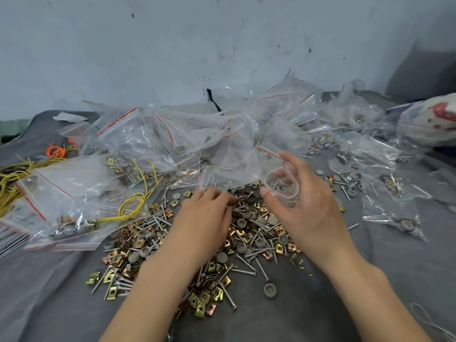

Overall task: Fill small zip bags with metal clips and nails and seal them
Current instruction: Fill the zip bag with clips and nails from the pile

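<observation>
Bagging hardware on a grey cloth (370, 280).
Clear, red-striped empty bags (138, 137) pile behind a heap (249, 233) of brassy clips (217, 293) and silver nails (245, 262). The right hand (308, 206) pinches a small zip bag (281, 185) open just over the heap's far edge. The left hand (207, 213) curls into the heap, grasp unclear.

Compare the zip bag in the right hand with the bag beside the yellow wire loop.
The held zip bag is raised in the right hand, mouth spread open; the left bag lies flat on the cloth, zip strip straight. The left bag holds more hardware. Both are clear with a red zip line.
</observation>
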A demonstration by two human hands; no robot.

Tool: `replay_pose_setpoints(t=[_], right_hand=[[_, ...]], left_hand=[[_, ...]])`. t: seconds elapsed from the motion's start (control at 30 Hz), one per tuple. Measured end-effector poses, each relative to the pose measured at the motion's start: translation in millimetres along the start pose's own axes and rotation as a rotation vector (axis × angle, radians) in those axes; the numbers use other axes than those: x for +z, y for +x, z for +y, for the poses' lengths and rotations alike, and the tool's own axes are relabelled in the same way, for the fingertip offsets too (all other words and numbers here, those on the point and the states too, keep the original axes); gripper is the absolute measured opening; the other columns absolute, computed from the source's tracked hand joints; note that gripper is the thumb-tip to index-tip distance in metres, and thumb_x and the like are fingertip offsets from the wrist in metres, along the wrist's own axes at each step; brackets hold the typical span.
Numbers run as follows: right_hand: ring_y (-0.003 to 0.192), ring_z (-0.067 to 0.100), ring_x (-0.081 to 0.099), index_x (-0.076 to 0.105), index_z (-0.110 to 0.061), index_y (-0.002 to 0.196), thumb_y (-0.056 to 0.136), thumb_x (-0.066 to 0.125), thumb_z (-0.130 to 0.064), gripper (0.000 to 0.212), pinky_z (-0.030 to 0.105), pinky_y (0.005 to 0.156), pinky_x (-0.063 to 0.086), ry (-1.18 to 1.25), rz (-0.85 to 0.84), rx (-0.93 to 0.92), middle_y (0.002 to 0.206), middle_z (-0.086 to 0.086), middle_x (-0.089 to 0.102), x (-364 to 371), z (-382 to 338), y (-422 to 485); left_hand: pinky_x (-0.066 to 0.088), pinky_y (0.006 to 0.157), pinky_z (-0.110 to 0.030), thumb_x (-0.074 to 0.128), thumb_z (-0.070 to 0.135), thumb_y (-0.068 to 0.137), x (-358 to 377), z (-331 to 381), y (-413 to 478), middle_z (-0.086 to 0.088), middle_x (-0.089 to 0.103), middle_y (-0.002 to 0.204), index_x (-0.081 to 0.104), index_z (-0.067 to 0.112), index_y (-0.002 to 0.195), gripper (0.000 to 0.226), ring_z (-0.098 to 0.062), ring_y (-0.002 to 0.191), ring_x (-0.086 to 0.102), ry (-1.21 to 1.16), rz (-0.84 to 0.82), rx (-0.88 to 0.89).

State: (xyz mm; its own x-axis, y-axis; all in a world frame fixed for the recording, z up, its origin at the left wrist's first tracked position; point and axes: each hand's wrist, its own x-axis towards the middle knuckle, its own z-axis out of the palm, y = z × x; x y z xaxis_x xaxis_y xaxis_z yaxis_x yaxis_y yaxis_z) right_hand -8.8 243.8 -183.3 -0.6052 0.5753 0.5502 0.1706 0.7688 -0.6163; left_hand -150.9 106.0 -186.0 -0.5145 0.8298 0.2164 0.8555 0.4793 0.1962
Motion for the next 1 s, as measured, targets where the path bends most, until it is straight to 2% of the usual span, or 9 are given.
replay_pose_setpoints(t=[0.17, 0.27, 0.37, 0.47, 0.6, 0.73, 0.8, 0.9, 1.0], right_hand=[[0.110, 0.001, 0.052, 0.034, -0.043, 0.139, 0.086, 0.055, -0.059, 0.059, 0.046, 0.104, 0.043, 0.021, 0.025, 0.029, 0.112, -0.021, 0.062, -5.3, -0.9, 2.7], [0.112, 0.002, 0.053, 0.034, -0.044, 0.139, 0.085, 0.055, -0.059, 0.059, 0.049, 0.105, 0.042, 0.039, 0.037, 0.032, 0.111, -0.021, 0.062, -9.0, 0.5, 3.9], [0.110, 0.006, 0.057, 0.035, -0.043, 0.139, 0.086, 0.056, -0.058, 0.059, 0.050, 0.102, 0.044, 0.052, 0.058, 0.031, 0.110, -0.020, 0.061, -13.4, 3.3, 4.3], [0.109, 0.008, 0.058, 0.036, -0.040, 0.140, 0.086, 0.060, -0.055, 0.061, 0.051, 0.099, 0.046, 0.068, 0.087, 0.036, 0.110, -0.020, 0.061, -17.1, 6.1, 8.4], [0.105, 0.004, 0.059, 0.037, -0.038, 0.141, 0.088, 0.066, -0.048, 0.061, 0.052, 0.099, 0.046, 0.074, 0.111, 0.043, 0.107, -0.028, 0.059, -21.3, 9.1, 12.2], [0.106, 0.006, 0.060, 0.036, -0.040, 0.139, 0.086, 0.063, -0.053, 0.061, 0.052, 0.100, 0.046, 0.086, 0.119, 0.052, 0.105, -0.030, 0.059, -25.1, 10.9, 13.2], [0.106, 0.006, 0.059, 0.036, -0.041, 0.139, 0.086, 0.062, -0.053, 0.060, 0.051, 0.100, 0.046, 0.083, 0.133, 0.053, 0.106, -0.030, 0.059, -26.9, 10.6, 12.5], [0.107, 0.005, 0.059, 0.037, -0.040, 0.140, 0.087, 0.063, -0.052, 0.060, 0.052, 0.100, 0.045, 0.076, 0.149, 0.058, 0.107, -0.028, 0.059, -29.7, 11.2, 10.7], [0.111, 0.010, 0.059, 0.035, -0.045, 0.139, 0.086, 0.061, -0.055, 0.060, 0.052, 0.101, 0.045, 0.072, 0.166, 0.076, 0.110, -0.023, 0.061, -34.8, 15.4, 8.5]], left_hand=[[0.029, 0.102, -0.037, 0.035, 0.036, 0.103, 10.1, 7.0, 16.4, 0.013, 0.052, 0.136, 0.053, 0.036, 0.135, 0.037, -0.017, 0.125, 0.040, 0.043, -0.016, 0.012], [0.028, 0.107, -0.040, 0.035, 0.028, 0.103, 13.6, 12.9, 34.8, 0.009, 0.047, 0.147, 0.042, 0.030, 0.146, 0.044, -0.021, 0.133, 0.036, -0.004, -0.038, 0.002], [0.030, 0.106, -0.042, 0.034, 0.025, 0.103, 18.2, 10.0, 48.5, 0.003, 0.049, 0.145, 0.046, 0.024, 0.141, 0.040, -0.023, 0.131, 0.039, -0.033, -0.102, -0.070], [0.034, 0.102, -0.044, 0.033, 0.044, 0.103, 22.2, 12.2, 52.6, 0.002, 0.052, 0.137, 0.053, 0.026, 0.131, 0.039, -0.023, 0.125, 0.045, -0.039, -0.129, -0.107], [0.035, 0.106, -0.049, 0.026, 0.071, 0.093, 20.4, 27.6, 50.1, -0.001, 0.053, 0.135, 0.054, 0.035, 0.132, 0.059, -0.027, 0.129, 0.045, 0.077, -0.221, -0.104], [0.043, 0.089, -0.042, 0.032, 0.069, 0.094, 0.8, 27.5, 47.6, 0.004, 0.066, 0.112, 0.064, 0.034, 0.113, 0.051, -0.020, 0.109, 0.058, 0.169, -0.188, -0.089], [0.041, 0.094, -0.044, 0.034, 0.068, 0.093, -4.4, 32.9, 43.0, 0.004, 0.067, 0.111, 0.066, 0.033, 0.109, 0.050, -0.019, 0.108, 0.059, 0.196, -0.186, -0.077], [0.034, 0.104, -0.048, 0.031, 0.069, 0.093, 1.4, 53.4, 34.9, 0.001, 0.064, 0.119, 0.062, 0.033, 0.118, 0.054, -0.022, 0.118, 0.054, 0.186, -0.177, -0.021], [0.031, 0.107, -0.048, 0.029, 0.063, 0.097, 18.8, 69.9, 36.9, -0.004, 0.058, 0.132, 0.054, 0.027, 0.133, 0.057, -0.028, 0.127, 0.047, 0.171, -0.203, 0.018]])
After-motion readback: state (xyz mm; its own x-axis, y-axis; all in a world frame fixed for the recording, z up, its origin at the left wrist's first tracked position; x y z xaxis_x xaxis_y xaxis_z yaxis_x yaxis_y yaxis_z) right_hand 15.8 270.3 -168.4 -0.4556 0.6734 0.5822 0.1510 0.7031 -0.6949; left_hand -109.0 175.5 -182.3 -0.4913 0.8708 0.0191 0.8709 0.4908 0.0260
